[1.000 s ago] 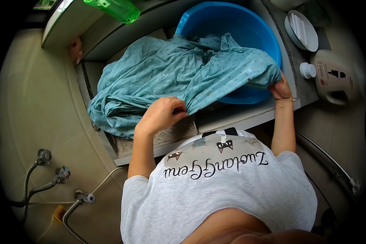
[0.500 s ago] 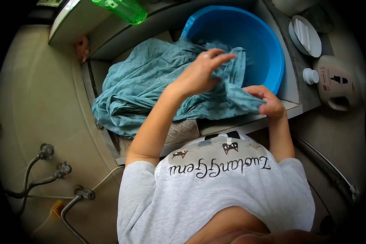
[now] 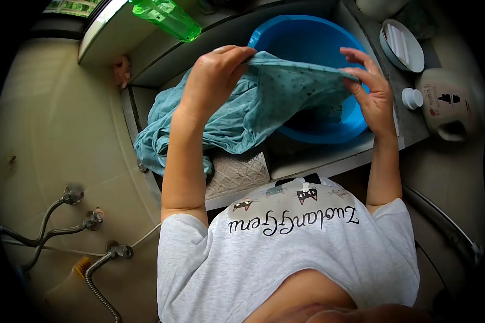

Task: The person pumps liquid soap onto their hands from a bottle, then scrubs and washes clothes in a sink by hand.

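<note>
Partly in blue basin (image 3: 357, 119), teal cloth (image 3: 275, 89), held by left hand (image 3: 213, 78), right hand (image 3: 376, 97)

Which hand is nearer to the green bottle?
Left. The left hand grips the teal cloth a little below the green bottle in view; the right hand is farther off, at the blue basin's right side.

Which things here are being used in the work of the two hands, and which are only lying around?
In use:
- teal cloth, held by left hand and right hand
- blue basin, partly under the cloth

Probably just lying about:
- green bottle
- white bowl
- jug
- orange-bristled brush
</note>
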Demonstrator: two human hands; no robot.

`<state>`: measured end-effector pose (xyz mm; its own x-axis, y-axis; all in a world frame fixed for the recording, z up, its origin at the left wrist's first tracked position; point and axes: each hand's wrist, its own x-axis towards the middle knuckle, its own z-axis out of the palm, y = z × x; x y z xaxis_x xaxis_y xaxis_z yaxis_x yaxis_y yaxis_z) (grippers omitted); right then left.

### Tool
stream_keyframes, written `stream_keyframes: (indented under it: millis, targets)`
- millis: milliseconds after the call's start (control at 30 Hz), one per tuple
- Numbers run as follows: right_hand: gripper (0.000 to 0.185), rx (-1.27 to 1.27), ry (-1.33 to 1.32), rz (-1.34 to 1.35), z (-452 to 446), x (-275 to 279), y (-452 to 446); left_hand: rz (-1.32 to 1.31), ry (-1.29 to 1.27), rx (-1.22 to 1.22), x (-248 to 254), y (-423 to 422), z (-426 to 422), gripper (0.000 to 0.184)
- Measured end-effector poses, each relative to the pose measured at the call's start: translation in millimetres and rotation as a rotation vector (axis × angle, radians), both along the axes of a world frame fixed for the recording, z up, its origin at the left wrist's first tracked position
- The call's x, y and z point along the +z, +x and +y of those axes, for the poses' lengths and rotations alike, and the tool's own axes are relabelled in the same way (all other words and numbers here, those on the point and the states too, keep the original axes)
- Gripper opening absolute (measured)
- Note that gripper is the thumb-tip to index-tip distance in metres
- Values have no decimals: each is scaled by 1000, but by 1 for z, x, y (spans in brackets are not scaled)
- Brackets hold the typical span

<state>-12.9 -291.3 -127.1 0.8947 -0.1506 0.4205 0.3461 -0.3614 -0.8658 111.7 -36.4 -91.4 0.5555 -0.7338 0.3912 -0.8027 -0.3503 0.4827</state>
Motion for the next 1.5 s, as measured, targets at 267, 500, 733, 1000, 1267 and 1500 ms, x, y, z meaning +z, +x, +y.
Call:
stream_keyframes:
  millis: [267,500,733,1000,1267,1500]
  targets:
    - [22,-9,407,-214,3,63,25,-541,-152,56,107,25,19,20]
    - [20,-32,176,-195,-9,88,50,330,-601,81,119,19,23,14]
    - [27,465,-114,272,17,83,42,-393,-403,425,98,58,20,18]
    - [28,240,1070,476,-14,-22,60,487,-307,211,3,0,12,18]
    - [23,180,1154,504,-6,-26,65,541,-277,724,-88,-47,28,32]
    - [26,213,1121,461,-3,-34,80,632,-283,509,-100,-16,39,21]
